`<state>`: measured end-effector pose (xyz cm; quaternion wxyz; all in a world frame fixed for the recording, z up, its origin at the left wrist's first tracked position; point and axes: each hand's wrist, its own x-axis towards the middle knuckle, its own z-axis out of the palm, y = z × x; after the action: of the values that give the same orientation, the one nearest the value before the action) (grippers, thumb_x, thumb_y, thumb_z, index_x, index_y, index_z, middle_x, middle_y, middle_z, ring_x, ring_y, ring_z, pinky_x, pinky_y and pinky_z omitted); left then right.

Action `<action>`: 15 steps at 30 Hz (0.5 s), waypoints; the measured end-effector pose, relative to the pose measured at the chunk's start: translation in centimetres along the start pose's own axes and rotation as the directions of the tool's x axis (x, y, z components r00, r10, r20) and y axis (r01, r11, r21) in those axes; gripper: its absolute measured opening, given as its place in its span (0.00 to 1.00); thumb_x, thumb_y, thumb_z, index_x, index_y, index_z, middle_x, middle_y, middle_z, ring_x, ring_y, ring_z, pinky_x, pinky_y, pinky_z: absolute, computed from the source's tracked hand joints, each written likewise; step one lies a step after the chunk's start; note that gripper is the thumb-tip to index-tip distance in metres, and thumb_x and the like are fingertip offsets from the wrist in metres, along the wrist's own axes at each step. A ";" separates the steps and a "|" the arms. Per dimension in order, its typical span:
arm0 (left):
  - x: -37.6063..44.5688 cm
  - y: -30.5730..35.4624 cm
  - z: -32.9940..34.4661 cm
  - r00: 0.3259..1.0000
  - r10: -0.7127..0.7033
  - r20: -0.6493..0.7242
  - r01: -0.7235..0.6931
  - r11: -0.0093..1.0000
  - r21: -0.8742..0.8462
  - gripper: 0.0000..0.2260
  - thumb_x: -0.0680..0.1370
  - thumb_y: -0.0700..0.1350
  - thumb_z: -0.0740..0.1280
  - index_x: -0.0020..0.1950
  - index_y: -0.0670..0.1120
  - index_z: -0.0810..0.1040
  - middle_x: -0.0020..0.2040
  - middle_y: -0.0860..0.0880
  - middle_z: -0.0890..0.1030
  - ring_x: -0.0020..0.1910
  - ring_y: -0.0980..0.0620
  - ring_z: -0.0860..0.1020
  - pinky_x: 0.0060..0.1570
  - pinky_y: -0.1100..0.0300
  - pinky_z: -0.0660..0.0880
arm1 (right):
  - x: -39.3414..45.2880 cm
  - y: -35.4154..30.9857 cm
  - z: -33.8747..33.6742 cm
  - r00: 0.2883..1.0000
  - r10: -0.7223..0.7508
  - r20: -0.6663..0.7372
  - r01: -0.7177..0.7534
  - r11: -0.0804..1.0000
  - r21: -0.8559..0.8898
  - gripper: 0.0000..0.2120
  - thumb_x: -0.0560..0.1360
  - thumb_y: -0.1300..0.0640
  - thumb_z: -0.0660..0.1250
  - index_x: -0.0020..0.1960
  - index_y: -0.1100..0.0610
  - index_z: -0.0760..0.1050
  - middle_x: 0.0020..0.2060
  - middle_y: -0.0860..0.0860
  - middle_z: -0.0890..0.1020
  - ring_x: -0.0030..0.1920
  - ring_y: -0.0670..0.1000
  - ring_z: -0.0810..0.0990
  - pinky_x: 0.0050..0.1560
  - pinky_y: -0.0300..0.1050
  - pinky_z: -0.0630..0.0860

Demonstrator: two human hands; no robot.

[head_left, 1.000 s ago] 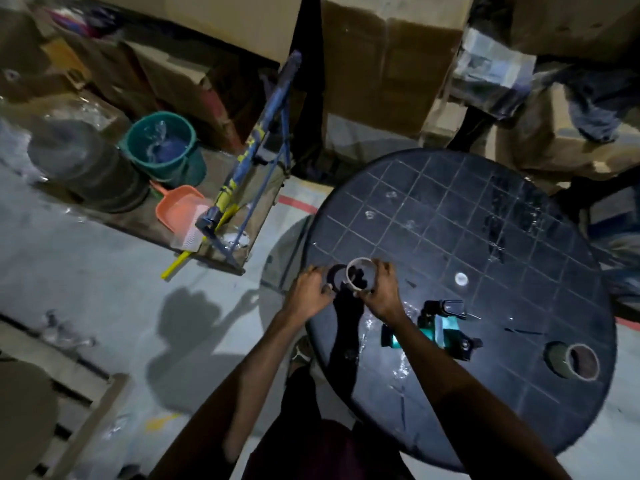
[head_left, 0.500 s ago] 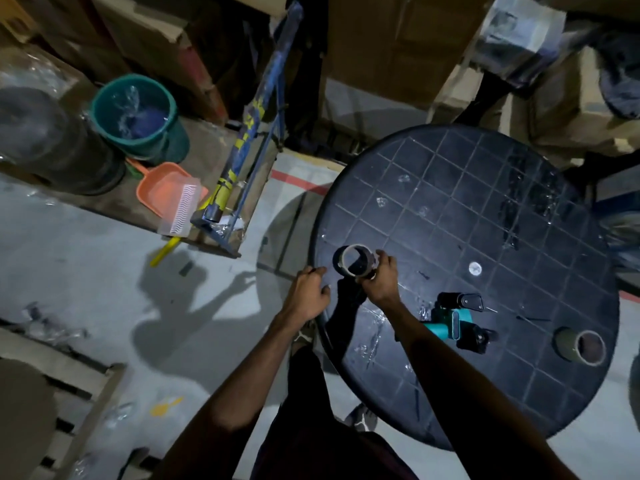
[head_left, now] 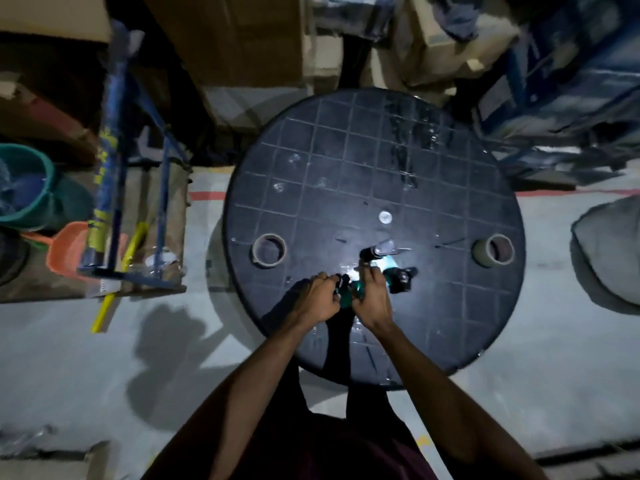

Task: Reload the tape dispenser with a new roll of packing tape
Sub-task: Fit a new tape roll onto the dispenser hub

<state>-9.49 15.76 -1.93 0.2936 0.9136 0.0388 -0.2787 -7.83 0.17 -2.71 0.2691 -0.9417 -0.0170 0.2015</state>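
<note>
Since the earlier frames, the thin ring [head_left: 269,250] held between both hands has been set down on the left part of the round black table [head_left: 450,188], and both hands have been brought to the tape dispenser [head_left: 382,270] near the table's near edge. By its thin wall the ring is judged to be the spent core, though this cannot be confirmed in the dim light.

Only the head view is given. The dispenser is seen lying on the table, its teal body partly covered by the hands and its dark roller end pointing right. It is judged to be kept low on the table so that it is steadied while the hub is prepared. A second roll [head_left: 493,250], thicker and brownish, is seen lying on its side at the right of the table, well apart from the dispenser; it is taken to be the new packing tape, left there until needed.

The left hand [head_left: 317,296] is curled, knuckles up, with its fingertips closed on the near-left end of the dispenser. The right hand [head_left: 372,299] is closed over the teal handle just beside it, fingers pointing far. Both forearms are extended from the near edge and converge at the dispenser. How firmly either hand is clamped cannot be told. The reload itself is judged not yet begun.
</note>
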 end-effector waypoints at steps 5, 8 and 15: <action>3.8 5.5 4.4 0.993 -0.033 0.111 0.011 0.981 0.192 0.27 0.74 0.53 0.69 0.71 0.45 0.70 0.66 0.40 0.76 0.64 0.37 0.76 0.64 0.43 0.72 | -0.4 6.9 -2.4 1.000 0.015 0.001 -0.015 0.999 0.037 0.28 0.69 0.66 0.68 0.69 0.61 0.72 0.68 0.60 0.70 0.65 0.63 0.72 0.62 0.55 0.76; 4.9 8.1 6.0 0.981 -0.175 0.079 0.149 0.953 0.262 0.26 0.74 0.49 0.69 0.70 0.44 0.70 0.67 0.41 0.74 0.67 0.38 0.73 0.69 0.32 0.58 | -0.3 10.9 -4.0 0.999 -0.003 0.046 0.001 0.999 0.043 0.29 0.69 0.66 0.68 0.71 0.59 0.70 0.67 0.59 0.70 0.62 0.63 0.73 0.59 0.55 0.77; 6.7 10.9 9.2 0.933 -0.360 -0.007 0.356 0.918 0.172 0.26 0.76 0.47 0.67 0.71 0.40 0.66 0.67 0.38 0.73 0.68 0.37 0.72 0.66 0.41 0.72 | 0.8 17.5 -7.6 0.990 -0.087 0.110 0.071 0.988 0.139 0.27 0.71 0.64 0.67 0.71 0.59 0.71 0.62 0.55 0.71 0.59 0.59 0.77 0.61 0.52 0.78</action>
<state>-5.73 0.98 -6.06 0.1588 0.9092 0.1775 -0.3415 -5.51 -18.48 -6.16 0.3384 -0.9066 -0.0564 0.2458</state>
